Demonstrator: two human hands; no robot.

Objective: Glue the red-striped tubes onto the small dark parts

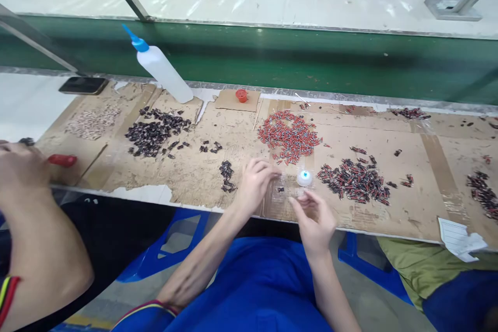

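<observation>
My left hand point(254, 185) is at the near part of the cardboard, its fingers drawn together over the surface; whatever they may hold is too small to make out. To its right, a tiny black part point(280, 190) lies on the board. A small white bottle with a blue tip point(304, 179) stands between my hands. Just below it is my right hand point(318, 220), thumb and forefinger curved but apart, with nothing visible between them. A pile of small red-and-black parts point(290, 136) lies beyond my hands, and a darker pile of red-and-black parts point(356, 181) is to the right.
Black parts point(151, 132) and pale bits point(93, 122) lie left. Behind them are a tilted white squeeze bottle point(165, 73), a phone point(83, 85) and a red cap point(241, 95). A co-worker's hand point(21, 171) is at far left near a red tool point(62, 160).
</observation>
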